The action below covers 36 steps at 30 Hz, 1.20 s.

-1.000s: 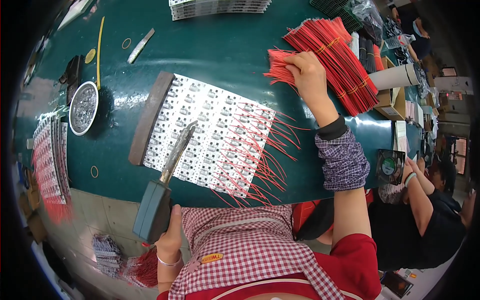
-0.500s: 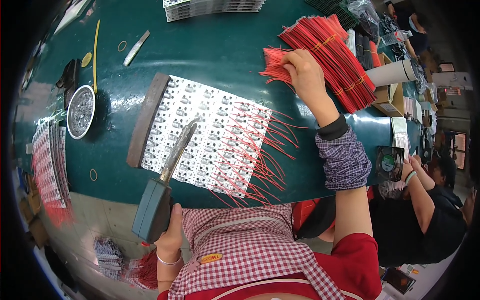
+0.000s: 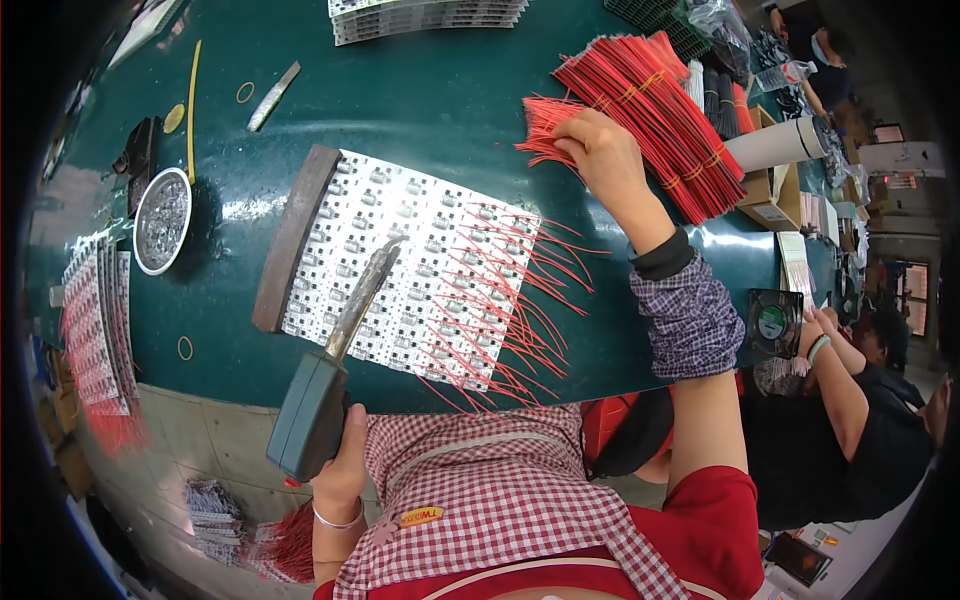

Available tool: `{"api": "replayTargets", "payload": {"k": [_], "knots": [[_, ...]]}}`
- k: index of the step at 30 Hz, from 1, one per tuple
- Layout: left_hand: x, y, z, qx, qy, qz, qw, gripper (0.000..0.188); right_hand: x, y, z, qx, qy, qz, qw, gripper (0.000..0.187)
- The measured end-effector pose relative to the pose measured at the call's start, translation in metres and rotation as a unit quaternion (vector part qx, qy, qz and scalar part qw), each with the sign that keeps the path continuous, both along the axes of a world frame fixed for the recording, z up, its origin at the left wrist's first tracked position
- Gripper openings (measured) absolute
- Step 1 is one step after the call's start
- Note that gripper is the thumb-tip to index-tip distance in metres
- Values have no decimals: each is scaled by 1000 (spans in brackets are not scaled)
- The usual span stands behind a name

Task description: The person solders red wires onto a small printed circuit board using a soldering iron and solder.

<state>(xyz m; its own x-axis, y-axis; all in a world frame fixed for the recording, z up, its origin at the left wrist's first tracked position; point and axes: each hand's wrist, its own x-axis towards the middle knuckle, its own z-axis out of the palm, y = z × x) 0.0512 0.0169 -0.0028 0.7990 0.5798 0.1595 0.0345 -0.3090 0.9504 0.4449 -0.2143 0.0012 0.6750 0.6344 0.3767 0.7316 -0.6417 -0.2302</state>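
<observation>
My left hand [image 3: 343, 460] is closed round the blue-grey body of a soldering gun [image 3: 308, 415]. The gun's long, stained metal tip rests over or just above a white circuit board panel [image 3: 405, 225] covered with rows of small parts. Thin red wires [image 3: 530, 325] stick out from the panel's right side in several rows. A dark bar [image 3: 296, 240] lies along its left edge. My right hand [image 3: 603, 155], fingers pinched together, is at a loose bunch of short red wires [image 3: 548, 125]; its fingertips are partly hidden among them.
Banded bundles of red wires [image 3: 665, 110] lie beside my right hand. To the left stand a white bowl [image 3: 163, 222] of grey bits and wired panels [image 3: 98, 330] at the table edge. A knife [image 3: 273, 97] and stacked panels [image 3: 430, 20] lie farther back. A co-worker's arm [image 3: 835, 375] is at right.
My right hand has shifted very slightly at the red wire bunch, its fingers still together. The soldering gun stays in nearly the same place over the panel.
</observation>
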Motion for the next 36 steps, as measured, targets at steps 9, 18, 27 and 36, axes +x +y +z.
{"api": "replayTargets", "payload": {"k": [9,18,27,36], "knots": [[-5,0,6,-105,47,-10,993,44,-9,1,6,-5,-20,-1,1000,7],[-4,-1,4,-111,33,-2,993,43,-12,-1,7,14,-48,26,998,6],[1,0,-4,-33,-9,10,999,46,-21,5,25,-27,-98,58,993,19],[6,-3,5,-52,-2,24,998,43,-47,48,30,-310,-226,173,907,6]]}}
